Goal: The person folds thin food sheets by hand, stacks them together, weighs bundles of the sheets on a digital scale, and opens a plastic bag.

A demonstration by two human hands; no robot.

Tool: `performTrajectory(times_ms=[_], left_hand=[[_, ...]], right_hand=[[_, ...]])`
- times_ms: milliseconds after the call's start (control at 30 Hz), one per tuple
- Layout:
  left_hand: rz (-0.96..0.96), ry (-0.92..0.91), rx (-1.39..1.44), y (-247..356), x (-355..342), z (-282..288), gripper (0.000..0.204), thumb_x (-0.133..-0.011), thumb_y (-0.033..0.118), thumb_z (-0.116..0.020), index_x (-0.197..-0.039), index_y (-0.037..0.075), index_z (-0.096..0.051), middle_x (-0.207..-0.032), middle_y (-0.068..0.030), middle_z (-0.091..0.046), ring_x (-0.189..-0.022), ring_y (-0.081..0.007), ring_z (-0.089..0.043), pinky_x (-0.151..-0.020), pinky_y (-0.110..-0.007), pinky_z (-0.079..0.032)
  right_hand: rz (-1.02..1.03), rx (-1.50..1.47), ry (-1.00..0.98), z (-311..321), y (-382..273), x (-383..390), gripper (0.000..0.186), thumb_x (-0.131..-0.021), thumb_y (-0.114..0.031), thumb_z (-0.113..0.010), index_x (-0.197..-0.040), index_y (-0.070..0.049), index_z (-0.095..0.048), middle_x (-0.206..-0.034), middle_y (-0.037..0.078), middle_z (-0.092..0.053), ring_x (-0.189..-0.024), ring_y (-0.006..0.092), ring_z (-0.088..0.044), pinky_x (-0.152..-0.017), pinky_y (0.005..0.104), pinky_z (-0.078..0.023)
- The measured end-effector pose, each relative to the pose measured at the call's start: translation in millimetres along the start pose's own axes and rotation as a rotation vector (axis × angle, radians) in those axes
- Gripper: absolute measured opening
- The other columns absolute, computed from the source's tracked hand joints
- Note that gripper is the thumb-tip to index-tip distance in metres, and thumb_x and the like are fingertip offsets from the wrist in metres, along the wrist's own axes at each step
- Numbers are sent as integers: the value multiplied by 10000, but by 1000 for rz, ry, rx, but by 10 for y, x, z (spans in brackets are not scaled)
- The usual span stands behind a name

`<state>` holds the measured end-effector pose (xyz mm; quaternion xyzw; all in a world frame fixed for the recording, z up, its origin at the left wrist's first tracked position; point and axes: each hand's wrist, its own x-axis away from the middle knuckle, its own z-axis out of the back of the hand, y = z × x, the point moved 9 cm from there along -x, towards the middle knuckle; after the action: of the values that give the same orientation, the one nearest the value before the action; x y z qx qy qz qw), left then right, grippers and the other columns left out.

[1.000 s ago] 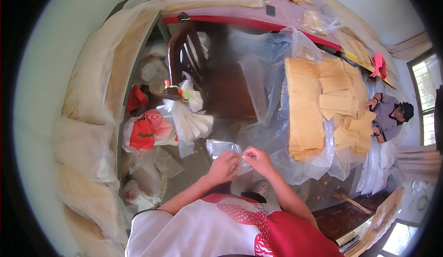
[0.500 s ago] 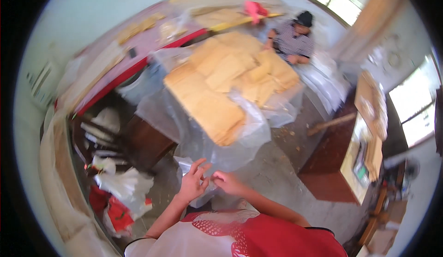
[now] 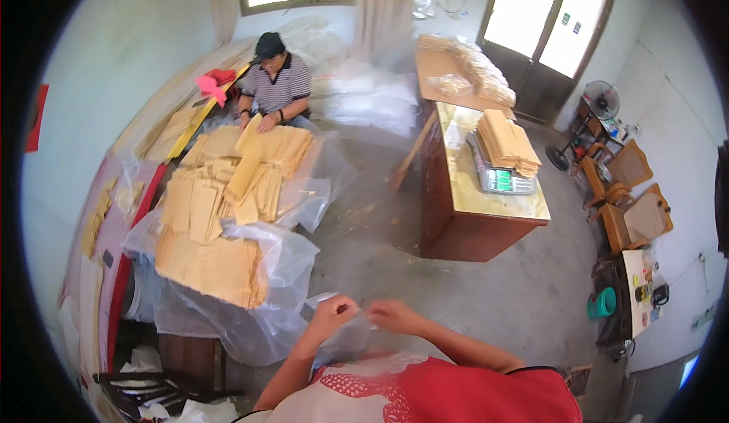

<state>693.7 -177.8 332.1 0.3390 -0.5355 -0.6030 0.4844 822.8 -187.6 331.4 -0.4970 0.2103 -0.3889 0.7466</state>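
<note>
My left hand [image 3: 334, 315] is in front of me with its fingers curled around the edge of a clear plastic bag [image 3: 343, 341]. Thin and see-through, the bag hangs below and between my hands. Close on the other side, my right hand [image 3: 392, 317] is blurred, its fingers bent and pinched at the bag. Ahead to the left, a table carries stacks of yellowish, thin flat sheets [image 3: 209, 267] on clear plastic sheeting [image 3: 292, 252]. Behind it sits a person [image 3: 277, 81] in a striped shirt and dark cap, both hands on a long folded sheet [image 3: 244, 168].
A brown desk [image 3: 486, 233] stands ahead right, bearing a digital scale [image 3: 507, 180] with stacked sheets [image 3: 505, 142]. White sacks [image 3: 364, 96] lie along the far wall. Wooden chairs [image 3: 634, 214], a fan [image 3: 601, 100] and a teal bucket [image 3: 602, 303] line the right side. A dark chair [image 3: 163, 389] is at lower left.
My view has swung right, so the sheet table sits farther left and the desk with the scale shows fully. My left fingers, spread before, are now curled.
</note>
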Motion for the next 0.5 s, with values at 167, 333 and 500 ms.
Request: performTrajectory(times_ms=[167,333,500], left_hand=[[-131,-145,-135,365,-543,-592,102,-769,105,-634,-835,30,-610,-747,-39,-573,-672,-110,-541,-605,-252,-437],[-216,-346,-335,558,-1022,-1112,132,-758,99,-615,-877,43,-598,-782,-88,-579,-682,-184,-565,-633,-286,-453],[-268,-323,-148,724,-1769,-1485,118,-756,79,-610,-865,38,-590,-810,-74,-579,-698,-168,-570,-635,-283,-460]], right_hand=[[-188,-70,170,537,375,394,237,-880,-228,-536,-969,-17,-601,-807,106,-609,-735,183,-564,-693,330,-455],[-189,-74,399,944,695,589,228,-875,-204,-544,-957,1,-600,-805,96,-590,-743,143,-550,-692,311,-455],[-299,-129,579,1593,1157,637,144,-850,-116,-563,-923,3,-598,-790,57,-590,-720,114,-542,-666,268,-453]])
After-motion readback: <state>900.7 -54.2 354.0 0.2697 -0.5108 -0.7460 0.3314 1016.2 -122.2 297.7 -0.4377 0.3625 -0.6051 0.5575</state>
